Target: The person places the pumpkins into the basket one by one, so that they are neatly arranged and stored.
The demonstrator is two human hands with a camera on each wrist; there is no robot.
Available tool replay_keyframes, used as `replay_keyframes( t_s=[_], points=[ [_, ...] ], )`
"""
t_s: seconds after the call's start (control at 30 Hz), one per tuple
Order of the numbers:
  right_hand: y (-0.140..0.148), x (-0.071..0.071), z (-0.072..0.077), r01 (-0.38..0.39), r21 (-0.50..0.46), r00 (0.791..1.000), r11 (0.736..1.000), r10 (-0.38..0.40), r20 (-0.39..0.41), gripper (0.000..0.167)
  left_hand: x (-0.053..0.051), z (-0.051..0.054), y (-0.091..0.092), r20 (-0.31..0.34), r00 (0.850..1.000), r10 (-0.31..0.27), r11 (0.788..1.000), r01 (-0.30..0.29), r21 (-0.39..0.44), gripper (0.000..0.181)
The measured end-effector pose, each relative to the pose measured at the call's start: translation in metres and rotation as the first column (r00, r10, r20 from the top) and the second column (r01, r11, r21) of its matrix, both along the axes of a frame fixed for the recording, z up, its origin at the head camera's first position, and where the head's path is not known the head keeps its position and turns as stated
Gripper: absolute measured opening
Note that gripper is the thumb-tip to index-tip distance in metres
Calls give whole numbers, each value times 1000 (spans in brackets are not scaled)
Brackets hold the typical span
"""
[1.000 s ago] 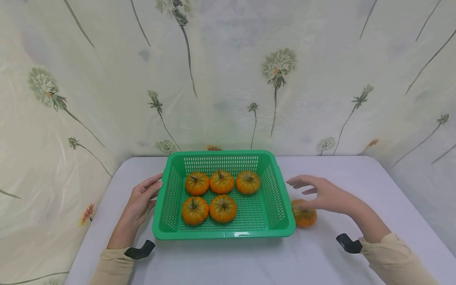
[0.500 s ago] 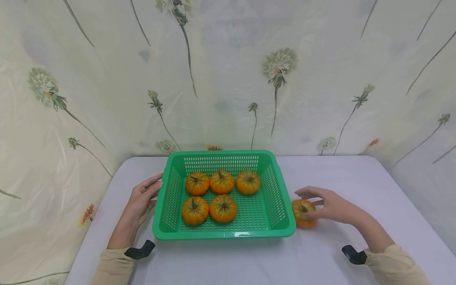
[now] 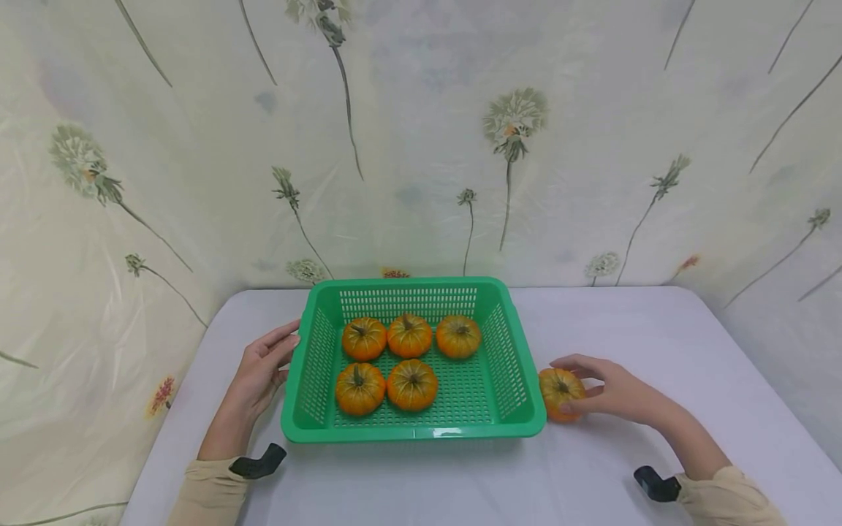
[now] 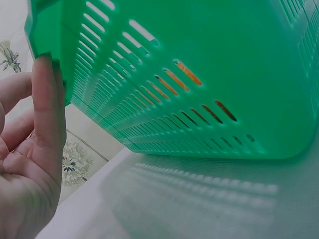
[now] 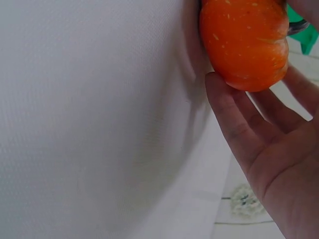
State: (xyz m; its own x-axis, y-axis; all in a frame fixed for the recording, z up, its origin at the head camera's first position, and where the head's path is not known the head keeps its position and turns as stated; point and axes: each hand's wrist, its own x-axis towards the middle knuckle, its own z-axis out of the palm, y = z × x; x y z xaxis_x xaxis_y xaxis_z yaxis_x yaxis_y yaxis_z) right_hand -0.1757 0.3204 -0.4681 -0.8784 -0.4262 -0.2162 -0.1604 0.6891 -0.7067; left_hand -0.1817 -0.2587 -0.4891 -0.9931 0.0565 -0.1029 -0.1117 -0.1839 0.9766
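Note:
A small orange pumpkin (image 3: 559, 394) sits on the table just outside the basket's right side. My right hand (image 3: 615, 391) grips it, thumb at its near side and fingers curving round its far side. From the right wrist view, fingertips touch the pumpkin's orange skin (image 5: 246, 45). A green plastic basket (image 3: 454, 432) with slotted walls holds several more small pumpkins (image 3: 411, 385). Along its left side, my left hand (image 3: 262, 371) rests extended fingers against the rim. The left wrist view has that hand (image 4: 42, 144) with fingers fairly straight against the basket wall (image 4: 239, 64).
A white cloth covers the table (image 3: 421, 482). Behind and to the sides hangs a pale curtain (image 3: 421, 146) with dandelion prints. Inside the basket, bare slotted floor (image 3: 463, 398) shows at the front right.
My right hand has come down and slightly right onto the pumpkin beside the basket, its fingers closing round it. The left hand and the basket have stayed in place.

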Motion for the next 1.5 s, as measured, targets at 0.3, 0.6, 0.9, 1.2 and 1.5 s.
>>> replay_keyframes(
  t_s=[0.3, 0.6, 0.9, 1.2, 1.5],
  points=[
    [1, 2, -2, 14, -10, 1000, 1000, -15, -23, 61, 0, 1, 1, 8, 1000, 1, 1000, -1, 2, 60],
    [2, 2, -2, 30, -7, 999, 1000, -31, -31, 61, 0, 1, 0, 15, 1000, 1, 1000, -2, 16, 59],
    [6, -2, 7, 31, -16, 998, 999, -32, -58, 59, 0, 1, 0, 12, 1000, -4, 1000, 4, 24, 58],
    [8, -6, 22, 26, -32, 996, 999, -29, -86, 60, 0, 2, 0, 13, 1000, -7, 1000, 7, 26, 60],
    [7, -10, 40, 30, -28, 994, 999, -32, -105, 60, 1, 2, 1, 16, 1000, -5, 1000, 5, 16, 60]
  ],
)
